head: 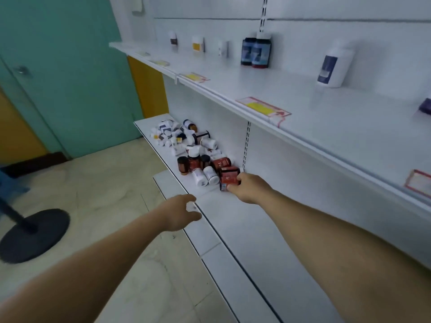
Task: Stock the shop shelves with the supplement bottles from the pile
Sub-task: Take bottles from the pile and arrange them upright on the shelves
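Picking stage here: my right hand [248,187] is clamped on a red-labelled supplement bottle [229,178] at the near end of the pile [186,145] on the lower shelf [233,220]. Left hand [180,214], at 7 o'clock from it, hangs loosely curled around something small and white, can't tell what. Next I'd lift the bottle to the upper shelf [303,108], at 1 o'clock.

Nothing printed here resolves into readable words. The two dark blue-labelled bottles [255,53] standing side by side on the white upper shelf [303,99] each carry a large pale mark that could be a "Z" or a "7", too blurred to settle. The yellow-and-pink price tags [264,107] along that shelf's front edge, and the labels of the red-labelled dark bottle [228,178] and the jumbled pile of white and brown bottles [186,145] on the lower shelf, are smeared past reading.
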Demonstrator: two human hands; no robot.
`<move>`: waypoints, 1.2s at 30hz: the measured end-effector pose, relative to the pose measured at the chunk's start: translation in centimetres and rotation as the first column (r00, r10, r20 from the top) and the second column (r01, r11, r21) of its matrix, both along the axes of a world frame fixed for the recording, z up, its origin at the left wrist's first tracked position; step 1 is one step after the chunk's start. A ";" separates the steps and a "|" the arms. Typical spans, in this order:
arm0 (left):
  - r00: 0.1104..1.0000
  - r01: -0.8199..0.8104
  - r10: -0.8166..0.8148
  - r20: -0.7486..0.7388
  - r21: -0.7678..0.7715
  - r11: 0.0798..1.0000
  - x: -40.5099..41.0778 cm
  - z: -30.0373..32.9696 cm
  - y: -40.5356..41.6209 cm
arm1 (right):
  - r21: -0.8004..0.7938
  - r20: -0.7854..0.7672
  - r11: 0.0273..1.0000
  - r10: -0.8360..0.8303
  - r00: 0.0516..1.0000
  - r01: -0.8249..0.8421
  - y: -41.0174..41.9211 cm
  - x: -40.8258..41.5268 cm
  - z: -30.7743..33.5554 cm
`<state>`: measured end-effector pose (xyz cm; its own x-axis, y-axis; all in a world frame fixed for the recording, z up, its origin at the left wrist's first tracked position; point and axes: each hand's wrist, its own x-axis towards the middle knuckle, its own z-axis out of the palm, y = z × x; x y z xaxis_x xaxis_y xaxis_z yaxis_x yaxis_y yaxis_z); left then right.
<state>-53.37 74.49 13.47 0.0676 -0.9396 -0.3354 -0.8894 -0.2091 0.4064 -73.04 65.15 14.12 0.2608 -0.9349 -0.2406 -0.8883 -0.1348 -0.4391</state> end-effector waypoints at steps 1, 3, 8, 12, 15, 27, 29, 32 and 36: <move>1.000 0.012 -0.012 -0.001 0.011 1.000 1.5 -0.2 -2.0 | 0.016 -0.009 1.000 -0.018 1.000 0.019 -1.5 1.0 -0.4; 0.999 0.054 -0.054 0.003 0.033 0.998 4.4 -0.4 -6.0 | 0.047 -0.022 0.997 -0.064 0.998 0.065 -4.3 2.9 -1.2; 0.979 0.199 -0.200 0.037 0.034 0.979 11.0 -2.0 -17.1 | 0.078 -0.022 0.968 -0.236 0.972 0.237 -10.1 7.3 -5.2; 0.927 0.371 -0.372 0.037 0.040 0.928 15.2 -4.2 -26.2 | 0.096 0.028 0.918 -0.388 0.921 0.384 -12.8 10.7 -8.1; 0.912 0.410 -0.409 0.031 -0.021 0.912 16.8 -5.8 -32.0 | 0.102 0.035 0.873 -0.482 0.875 0.477 -15.3 12.6 -10.8; 0.908 0.418 -0.418 -0.030 -0.033 0.908 17.1 -15.3 -41.8 | 0.235 0.151 0.498 -0.867 0.475 0.835 -20.4 15.2 -20.4; 0.920 0.383 -0.388 -0.048 -0.088 0.919 17.0 -15.6 -42.1 | 0.273 0.205 0.389 -0.917 0.341 0.880 -20.6 15.2 -21.0; 0.923 0.354 -0.368 -0.116 -0.122 0.927 16.8 -15.7 -42.6 | 0.322 0.283 0.281 -0.940 0.191 0.904 -21.2 15.2 -21.1; 0.904 0.220 -0.291 -0.314 -0.242 0.945 17.5 -14.1 -42.6 | 0.584 0.507 0.111 -0.824 -0.254 0.804 -19.8 15.0 -19.8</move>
